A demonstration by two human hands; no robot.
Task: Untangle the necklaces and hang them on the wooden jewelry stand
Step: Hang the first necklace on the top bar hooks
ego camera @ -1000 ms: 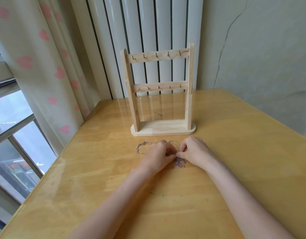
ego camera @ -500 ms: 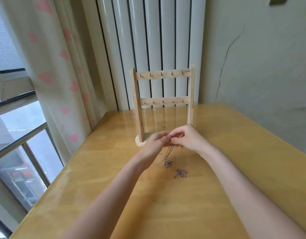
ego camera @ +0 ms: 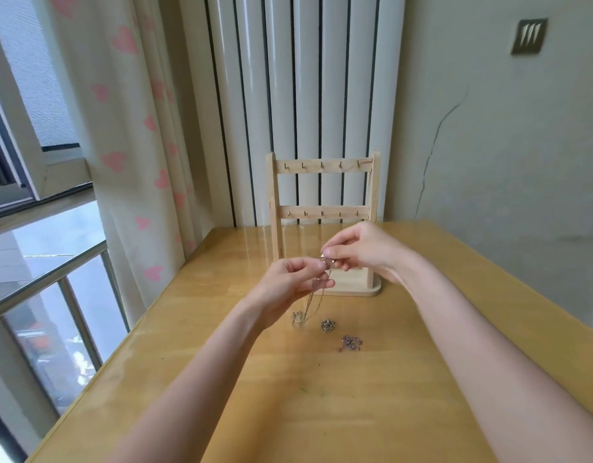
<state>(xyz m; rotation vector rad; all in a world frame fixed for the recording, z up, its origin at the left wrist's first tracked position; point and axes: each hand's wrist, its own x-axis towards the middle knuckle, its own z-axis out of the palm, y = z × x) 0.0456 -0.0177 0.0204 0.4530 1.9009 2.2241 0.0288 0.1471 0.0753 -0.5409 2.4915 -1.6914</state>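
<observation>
Pinching one necklace [ego camera: 313, 297] mid-air: left hand [ego camera: 293, 282] and right hand [ego camera: 362, 252] both nip its top, tail dragging at 11 o'clock of two chain clumps [ego camera: 350, 343] on table [ego camera: 288, 396]. Risk: lifting snags them, re-tangles. Jewelry stand [ego camera: 323, 208] at 12 o'clock, hooks bare, path unobstructed.

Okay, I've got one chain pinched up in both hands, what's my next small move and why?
Probably lift the chain a bit higher so its lower end clears the table. Both hands, left and right, pinch its top, but the bottom appears to rest near two loose clumps, and every hook on the wooden stand is bare.
</observation>
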